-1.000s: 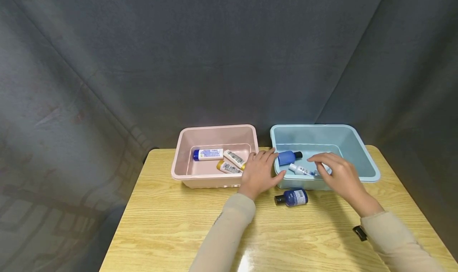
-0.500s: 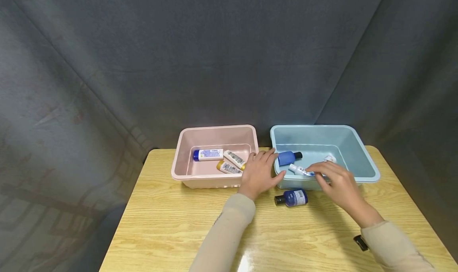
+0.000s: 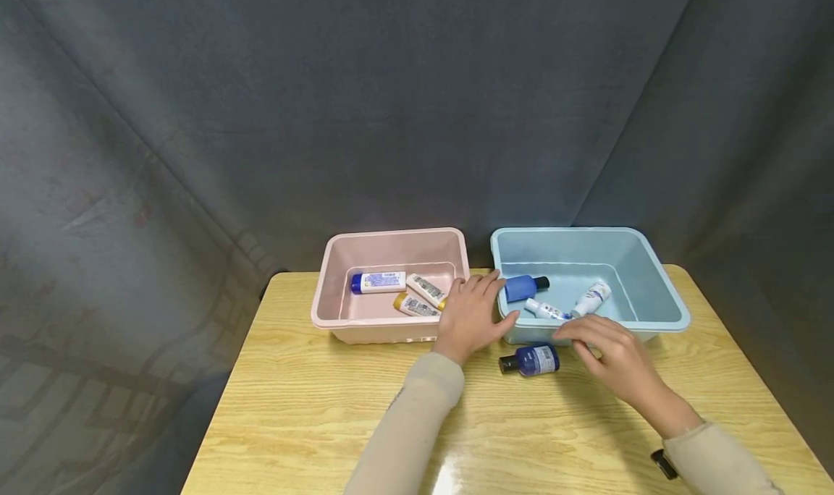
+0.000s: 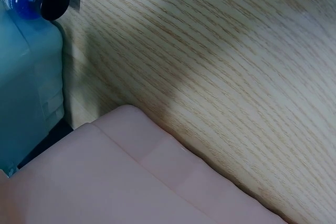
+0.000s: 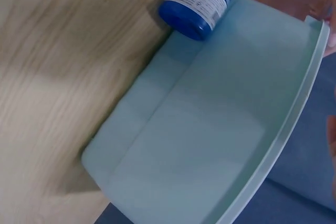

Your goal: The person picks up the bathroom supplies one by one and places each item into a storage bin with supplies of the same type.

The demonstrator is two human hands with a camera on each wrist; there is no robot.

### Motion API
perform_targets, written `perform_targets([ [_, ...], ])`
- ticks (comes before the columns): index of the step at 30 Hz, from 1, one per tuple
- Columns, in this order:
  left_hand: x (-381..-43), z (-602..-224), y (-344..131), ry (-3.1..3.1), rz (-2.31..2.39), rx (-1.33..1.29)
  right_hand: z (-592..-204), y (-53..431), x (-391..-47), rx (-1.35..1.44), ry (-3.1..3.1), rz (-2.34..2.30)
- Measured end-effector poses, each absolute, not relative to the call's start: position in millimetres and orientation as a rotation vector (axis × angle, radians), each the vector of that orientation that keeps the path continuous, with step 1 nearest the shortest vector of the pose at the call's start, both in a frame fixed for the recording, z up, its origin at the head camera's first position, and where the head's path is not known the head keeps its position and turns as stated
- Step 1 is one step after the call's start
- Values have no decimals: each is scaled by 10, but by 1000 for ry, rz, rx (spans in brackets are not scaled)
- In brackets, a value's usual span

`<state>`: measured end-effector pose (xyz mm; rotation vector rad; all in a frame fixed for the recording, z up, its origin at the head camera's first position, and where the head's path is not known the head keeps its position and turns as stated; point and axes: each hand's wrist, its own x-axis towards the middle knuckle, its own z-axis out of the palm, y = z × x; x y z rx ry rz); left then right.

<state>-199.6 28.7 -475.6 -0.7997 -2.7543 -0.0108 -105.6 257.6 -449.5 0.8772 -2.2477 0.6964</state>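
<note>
My left hand (image 3: 472,314) lies with fingers spread over the gap between the two bins, its fingertips at the left rim of the light-blue bin (image 3: 573,247). My right hand (image 3: 612,357) hovers over that bin's front rim, fingers loosely bent, with nothing visible in them. Just below it, a dark-blue bottle (image 3: 537,360) with a black cap lies on its side on the table, against the bin's front; the right wrist view shows the bottle's base (image 5: 184,18). Inside the light-blue bin lie a blue bottle (image 3: 521,288), a small white bottle (image 3: 546,310) and a larger white bottle (image 3: 591,298).
At the left stands a pink bin (image 3: 391,245) holding a white bottle (image 3: 383,282) with a blue cap and two yellow-capped containers. Both bins sit at the back of the wooden table (image 3: 313,408), before a grey curtain (image 3: 417,104).
My right hand has drawn back from inside the light-blue bin toward its front rim, uncovering the larger white bottle. My left hand has stayed in place.
</note>
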Motion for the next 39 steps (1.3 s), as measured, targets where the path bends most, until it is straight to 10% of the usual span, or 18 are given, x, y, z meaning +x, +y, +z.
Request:
perform_targets([
  [39,-1988,-4755,281,-2753,5,-797,-5022,2400,-774,796,-2472,851],
])
